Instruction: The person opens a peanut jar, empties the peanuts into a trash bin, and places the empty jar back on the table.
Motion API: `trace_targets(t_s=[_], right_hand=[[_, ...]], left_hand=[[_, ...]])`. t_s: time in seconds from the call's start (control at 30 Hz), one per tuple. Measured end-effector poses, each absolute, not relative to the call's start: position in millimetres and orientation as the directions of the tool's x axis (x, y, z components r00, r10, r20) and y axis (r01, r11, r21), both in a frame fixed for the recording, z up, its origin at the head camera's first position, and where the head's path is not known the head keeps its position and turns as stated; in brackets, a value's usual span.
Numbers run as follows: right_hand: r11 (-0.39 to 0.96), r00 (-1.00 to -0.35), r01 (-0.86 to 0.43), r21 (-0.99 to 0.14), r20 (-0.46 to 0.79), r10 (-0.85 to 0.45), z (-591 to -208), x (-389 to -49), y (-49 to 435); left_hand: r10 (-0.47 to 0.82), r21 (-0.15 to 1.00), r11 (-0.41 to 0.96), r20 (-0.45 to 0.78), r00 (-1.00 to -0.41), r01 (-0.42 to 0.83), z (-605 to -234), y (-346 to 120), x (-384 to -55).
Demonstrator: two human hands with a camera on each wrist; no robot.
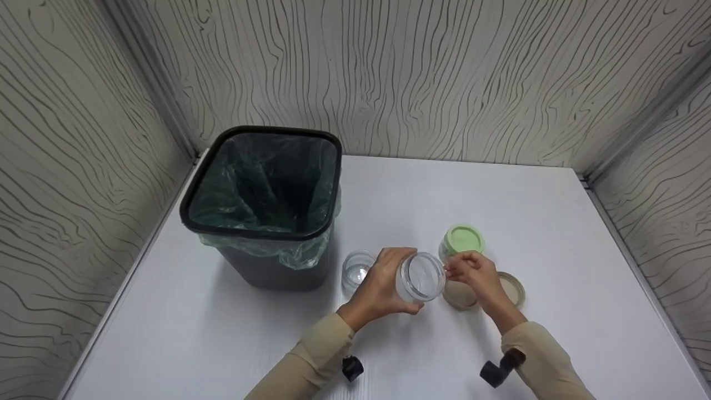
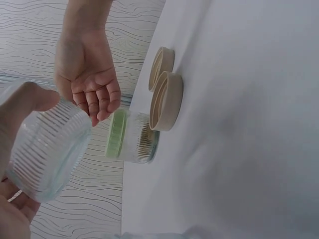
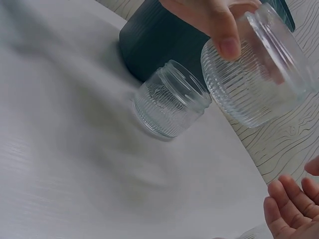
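Note:
My left hand (image 1: 379, 286) grips a clear ribbed glass jar (image 1: 408, 286) round its side. The jar has no lid and is tilted, its mouth toward my right hand (image 1: 479, 275). Close to the jar's rim, the right hand is turned palm up with relaxed, slightly bent fingers (image 2: 102, 99). No object shows on its palm. Just beyond it stands a second jar with a green lid (image 1: 465, 239); something brownish shows low in that jar (image 2: 142, 142). Another lidless glass jar (image 3: 172, 99) stands upright on the table, left of my left hand.
Two beige lids (image 1: 512, 290) lie on the table by my right hand, one partly hidden under it. A dark bin (image 1: 266, 272) with a green plastic liner (image 1: 305, 253) stands at the left. The white table (image 1: 555, 233) meets patterned panels at the back and sides.

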State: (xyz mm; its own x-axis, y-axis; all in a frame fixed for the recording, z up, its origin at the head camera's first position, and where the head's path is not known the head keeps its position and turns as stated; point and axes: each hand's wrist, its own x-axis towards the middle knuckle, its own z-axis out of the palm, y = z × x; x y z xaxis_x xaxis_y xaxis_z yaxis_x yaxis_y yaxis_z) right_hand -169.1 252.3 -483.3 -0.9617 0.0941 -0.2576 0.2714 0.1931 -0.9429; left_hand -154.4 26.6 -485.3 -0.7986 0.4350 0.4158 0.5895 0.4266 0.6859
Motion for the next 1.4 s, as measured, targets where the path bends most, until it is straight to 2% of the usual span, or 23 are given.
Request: trace_targets(t_s=[0.53,0.8,1.1,1.4], right_hand=[[0.196,-0.96,0.278,-0.94,-0.264,0.095,-483.9,-168.2,254.5],[0.209,-0.957,0.287,-0.935,-0.271,0.1,-485.5,-167.6,255.0],[0.178,-0.956,0.291,-0.94,-0.278,0.093,-484.6,-166.0,256.2],[0.141,-0.952,0.299,-0.944,-0.285,0.11,-486.8,-166.8,253.2]], left_hand=[[0.456,0.685,0.444,0.383,-0.803,0.578,-501.1,29.4,-153.6],[0.442,0.732,0.466,0.295,-0.847,0.498,-502.6,35.5,-153.1],[0.403,0.742,0.453,0.325,-0.856,0.495,-512.3,41.7,-152.8],[0.393,0.784,0.425,0.29,-0.872,0.452,-525.2,49.4,-152.7]])
